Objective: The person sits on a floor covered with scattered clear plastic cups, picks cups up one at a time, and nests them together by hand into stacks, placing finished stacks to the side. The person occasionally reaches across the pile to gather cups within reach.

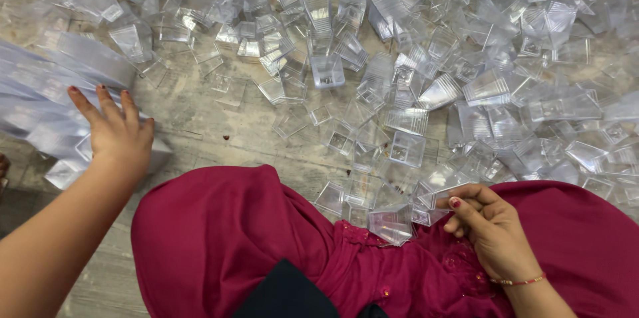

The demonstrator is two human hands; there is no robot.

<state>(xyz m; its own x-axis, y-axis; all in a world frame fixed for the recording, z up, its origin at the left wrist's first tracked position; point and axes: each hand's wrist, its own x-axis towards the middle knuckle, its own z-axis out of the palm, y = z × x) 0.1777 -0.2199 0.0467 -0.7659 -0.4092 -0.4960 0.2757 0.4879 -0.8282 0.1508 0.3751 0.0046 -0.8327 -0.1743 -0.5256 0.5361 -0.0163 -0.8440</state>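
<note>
Floor (200,125) of worn grey concrete, seen from above by a seated person, covered across the top and right with a big scatter of clear plastic cups (426,91), square-mouthed, tapered, most lying on their sides or tipped at all angles, some nested in short runs. Magenta dress (226,238) over the knees fills the bottom middle and right of the head view, a dark cloth patch (286,291) at the bottom edge.

Left hand (116,135) reaches out to the left, palm down, fingers spread and flat, resting on top of long stacks of nested cups (60,85) that lie sideways on the floor at the left edge; it presses on them rather than closing round anything, so released, not clenched. Nails show dark red polish.

Right hand (482,221) sits over the right knee, fingers curled in, thumb and forefinger pinching the rim of a short nested stack (432,188) of clear cups that points left toward the pile. A thin red and gold bracelet (519,281) on that wrist. Just left of that hand, one cup (391,223) lies tilted on the hem of the dress, near the fingers but not touching them. More loose cups lie right against the hem between the two knees.

Bare strip of floor between the left hand and the main pile
</note>
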